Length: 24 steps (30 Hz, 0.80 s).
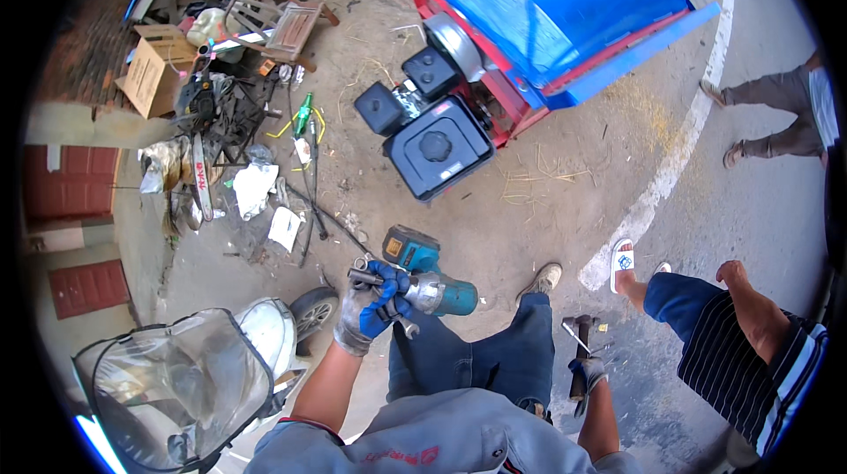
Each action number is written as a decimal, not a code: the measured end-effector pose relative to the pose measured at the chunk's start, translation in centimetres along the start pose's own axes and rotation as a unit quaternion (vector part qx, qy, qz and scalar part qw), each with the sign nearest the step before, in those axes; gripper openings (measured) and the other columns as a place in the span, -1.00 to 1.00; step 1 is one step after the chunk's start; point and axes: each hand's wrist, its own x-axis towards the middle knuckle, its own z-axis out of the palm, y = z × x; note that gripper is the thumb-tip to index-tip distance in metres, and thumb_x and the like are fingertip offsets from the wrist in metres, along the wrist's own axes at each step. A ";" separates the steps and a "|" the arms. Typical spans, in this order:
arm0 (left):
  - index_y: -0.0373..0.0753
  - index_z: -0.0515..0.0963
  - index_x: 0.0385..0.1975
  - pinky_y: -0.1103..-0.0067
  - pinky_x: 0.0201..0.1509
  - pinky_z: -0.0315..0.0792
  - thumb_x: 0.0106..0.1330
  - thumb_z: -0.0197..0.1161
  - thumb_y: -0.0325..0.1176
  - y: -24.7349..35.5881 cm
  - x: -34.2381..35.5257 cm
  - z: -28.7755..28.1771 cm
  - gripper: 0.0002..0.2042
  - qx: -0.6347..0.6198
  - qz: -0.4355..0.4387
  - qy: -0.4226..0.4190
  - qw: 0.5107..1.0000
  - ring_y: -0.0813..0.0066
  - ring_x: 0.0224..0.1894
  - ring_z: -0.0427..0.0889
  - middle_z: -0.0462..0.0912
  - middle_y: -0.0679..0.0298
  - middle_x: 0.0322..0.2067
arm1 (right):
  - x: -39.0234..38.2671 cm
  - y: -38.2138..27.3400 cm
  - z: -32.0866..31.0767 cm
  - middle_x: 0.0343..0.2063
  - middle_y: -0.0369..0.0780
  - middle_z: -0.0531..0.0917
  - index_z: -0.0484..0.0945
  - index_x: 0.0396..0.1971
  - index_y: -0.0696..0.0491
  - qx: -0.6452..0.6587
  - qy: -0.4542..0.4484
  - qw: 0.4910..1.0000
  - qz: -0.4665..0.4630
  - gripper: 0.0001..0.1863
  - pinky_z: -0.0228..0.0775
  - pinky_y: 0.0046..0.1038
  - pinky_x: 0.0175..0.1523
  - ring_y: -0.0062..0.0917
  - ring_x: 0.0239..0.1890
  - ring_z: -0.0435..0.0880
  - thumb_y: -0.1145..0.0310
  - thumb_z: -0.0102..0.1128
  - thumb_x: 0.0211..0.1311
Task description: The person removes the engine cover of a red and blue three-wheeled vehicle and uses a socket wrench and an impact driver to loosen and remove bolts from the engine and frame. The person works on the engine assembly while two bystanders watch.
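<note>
My left hand [357, 320], in a grey and blue glove, is closed round the nose end of a teal cordless impact wrench [454, 296]. Its battery pack [410, 245] points away from me. A metal spanner [409, 329] sticks out below the same fingers, and a socket end shows to their left. Down at my right side, my gloved right hand [591, 373] is closed on a bundle of hand tools. One looks like a hammer [582, 333] with a dark head; a thin silver tool [575, 339] lies across it. The gloved fingers hide part of the bundle.
Ahead stands a red machine with a black engine [438, 146] and blue cover [565, 15]. Left are a wooden chair [296, 29], cardboard box [157, 73], chainsaw [199, 170], green bottle [303, 112] and a covered vehicle [181, 381]. Two people [737, 333] [785, 108] stand right.
</note>
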 end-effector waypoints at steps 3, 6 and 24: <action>-0.22 0.44 -0.32 0.45 -0.46 0.56 0.20 0.24 -0.53 6.5 -3.7 -5.3 -0.88 -0.008 0.035 0.010 0.999 0.35 -0.44 0.53 0.48 0.15 -0.34 | -6.5 -1.2 4.2 -0.58 -0.20 0.65 0.64 -0.53 0.16 -0.029 0.008 0.997 0.068 -0.73 0.44 -0.40 -0.49 -0.48 -0.58 0.60 0.33 0.45 -0.28; -0.23 0.45 -0.34 0.50 -0.50 0.55 0.20 0.23 -0.56 12.3 -5.1 -10.8 -0.89 0.014 0.053 0.027 0.998 0.40 -0.50 0.50 0.49 0.14 -0.35 | -11.3 -3.0 8.0 -0.59 -0.22 0.64 0.63 -0.54 0.14 -0.083 0.001 0.991 0.107 -0.76 0.44 -0.38 -0.49 -0.48 -0.60 0.58 0.36 0.44 -0.25; -0.09 0.46 -0.20 0.56 -0.52 0.38 0.34 0.14 -0.39 44.1 5.6 -23.1 -0.91 -0.056 0.176 0.104 0.977 0.48 -0.50 0.47 0.49 0.31 -0.31 | -20.8 -31.7 26.3 -0.55 -0.21 0.65 0.64 -0.48 0.11 0.005 -0.047 0.992 0.119 -0.78 0.46 -0.41 -0.42 -0.47 -0.53 0.61 0.30 0.38 -0.13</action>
